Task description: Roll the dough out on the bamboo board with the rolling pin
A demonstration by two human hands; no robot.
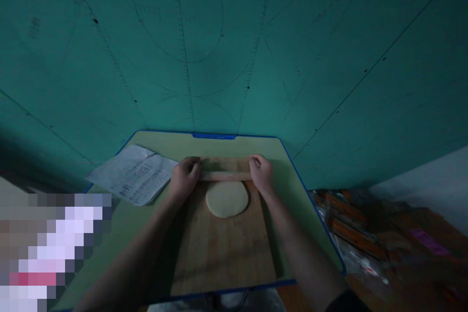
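Observation:
A pale wooden rolling pin (226, 176) lies crosswise over the far part of a wooden board (223, 253). My left hand (186, 175) is closed around its left end, and my right hand (261, 171) grips the right end. Just on the near side of the pin is a flat, rounded piece of dough (227, 200), its far edge close against the pin; whether they touch I cannot tell. The ends of the pin are hidden inside my fingers.
The board rests on a light table (303, 234) with a blue rim. Printed papers (135, 175) lie at the left, overhanging the edge. Behind stands a green wall (234, 58). On the right, below the table, are plastic-wrapped items (354, 229) and a cardboard box (420, 239).

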